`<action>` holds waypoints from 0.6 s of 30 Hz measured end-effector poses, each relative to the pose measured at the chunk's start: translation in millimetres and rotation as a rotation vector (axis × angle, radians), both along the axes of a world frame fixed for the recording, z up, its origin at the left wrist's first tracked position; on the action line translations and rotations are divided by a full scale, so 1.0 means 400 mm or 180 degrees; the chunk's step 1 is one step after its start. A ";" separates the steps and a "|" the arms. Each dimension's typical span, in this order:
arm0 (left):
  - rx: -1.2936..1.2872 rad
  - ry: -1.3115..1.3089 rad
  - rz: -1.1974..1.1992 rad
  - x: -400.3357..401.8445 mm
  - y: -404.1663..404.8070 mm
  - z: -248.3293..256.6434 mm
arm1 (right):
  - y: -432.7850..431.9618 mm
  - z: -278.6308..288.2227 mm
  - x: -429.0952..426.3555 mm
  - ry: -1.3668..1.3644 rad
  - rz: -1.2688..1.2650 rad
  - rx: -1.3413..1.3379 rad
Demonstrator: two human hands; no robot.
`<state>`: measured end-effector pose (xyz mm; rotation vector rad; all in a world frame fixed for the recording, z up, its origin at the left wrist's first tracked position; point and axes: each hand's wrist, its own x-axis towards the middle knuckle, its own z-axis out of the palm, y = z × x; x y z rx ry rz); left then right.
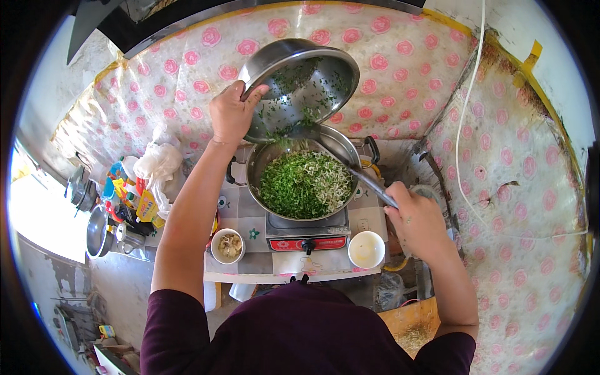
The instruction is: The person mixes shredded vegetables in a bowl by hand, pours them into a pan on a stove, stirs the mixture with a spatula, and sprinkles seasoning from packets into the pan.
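Note:
My left hand (236,112) grips the rim of a stainless steel bowl (281,56), tipped mouth-down over a two-handled wok (250,176). Bits of chopped greens cling to the bowl's inner wall, and some are at its lower lip. In my right hand (415,215) is the handle of a metal spatula or ladle (372,185). Its head reaches to the bowl's lower edge, partly hidden among greens. Chopped green vegetables (295,187) heap up in the wok, with pale small pieces (333,183) at the right. Under the wok stands a portable gas stove (307,236) with a front knob.
A small white bowl of pale brownish pieces (229,246) stands left of the stove; another white bowl (366,250) with a little liquid stands right. Bottles and packets (140,197), a white plastic bag (159,161) and a metal pan (97,232) crowd the left. Rose-patterned sheeting covers the wall (403,98).

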<state>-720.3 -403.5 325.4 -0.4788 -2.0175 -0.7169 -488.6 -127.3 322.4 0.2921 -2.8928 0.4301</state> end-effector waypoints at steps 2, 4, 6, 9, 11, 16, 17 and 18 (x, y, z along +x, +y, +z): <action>-0.0075 0.0109 -0.0051 -0.003 0.008 -0.012 | -0.001 0.004 -0.012 0.0290 0.0025 -0.0073; -0.0075 0.0165 -0.0147 0.000 0.017 -0.009 | -0.029 -0.005 -0.057 0.0402 -0.0060 0.0077; -0.0031 0.0200 -0.0142 0.000 0.031 -0.005 | -0.033 -0.029 -0.076 0.0414 -0.0100 0.0238; 0.0071 0.0136 -0.0119 -0.009 0.030 0.003 | -0.020 -0.057 -0.060 0.0271 -0.0037 0.0379; 0.0060 0.0098 -0.0035 -0.015 0.014 -0.001 | 0.001 -0.063 -0.006 0.0184 0.0072 0.0336; 0.0243 -0.0170 0.0101 -0.028 -0.013 -0.026 | 0.085 -0.005 0.039 -0.0671 0.0004 -0.1141; 0.0538 -0.0406 0.0166 -0.028 -0.020 -0.029 | 0.103 -0.001 0.036 -0.0942 -0.0109 -0.1415; 0.0830 -0.0649 0.0213 -0.031 -0.021 -0.034 | 0.128 0.004 0.032 -0.1215 -0.0246 -0.1693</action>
